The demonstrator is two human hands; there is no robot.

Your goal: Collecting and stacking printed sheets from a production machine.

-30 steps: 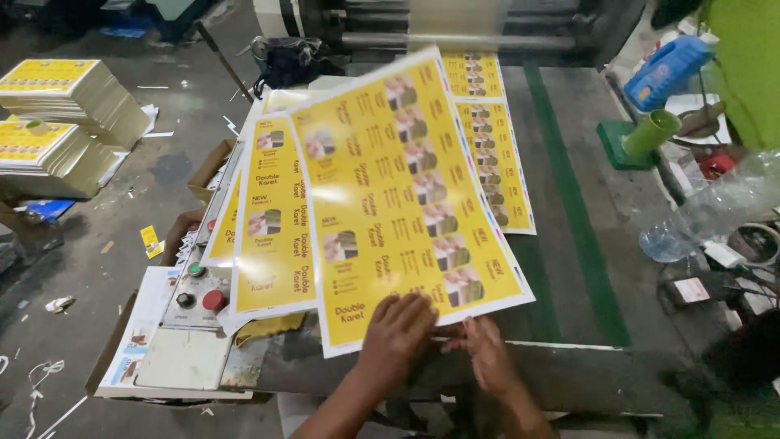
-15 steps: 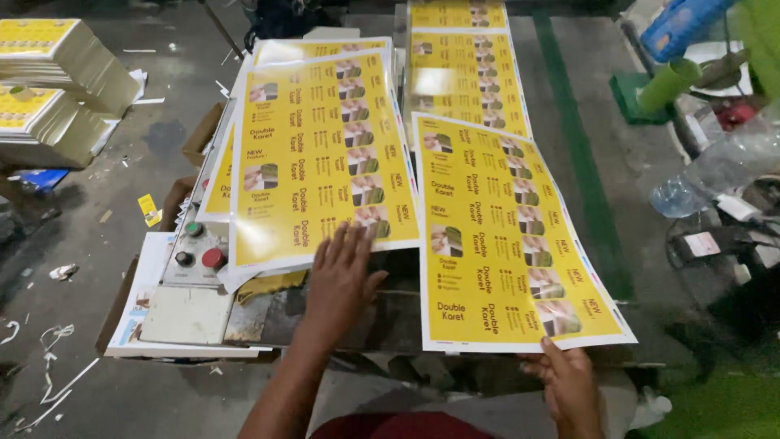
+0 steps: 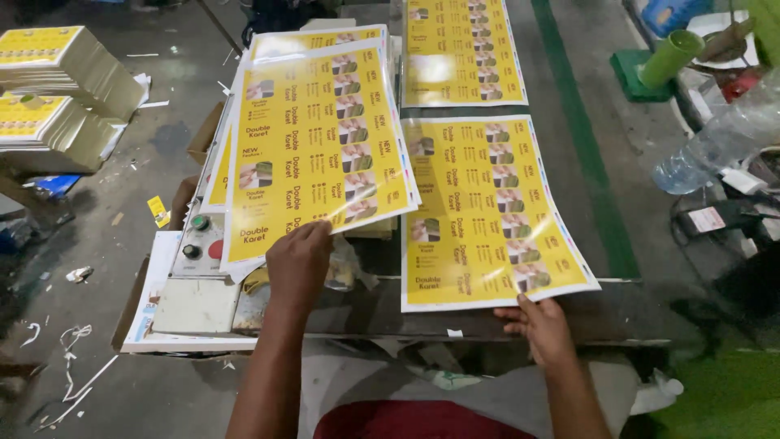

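A glossy yellow printed sheet lies on the machine's table, and my right hand pinches its near edge. To its left a second yellow sheet tops a pile of like sheets; my left hand rests on that sheet's near edge. A third yellow sheet lies further back on the table, beyond the right-hand one.
A control box with round buttons sits under the left pile. Stacks of yellow printed sheets stand on the floor at far left. A green cone and a clear plastic bottle are at right. Paper scraps litter the floor.
The right-hand sheet has slid nearer to me with my right hand on its edge. My left hand has come back to the left pile's near edge.
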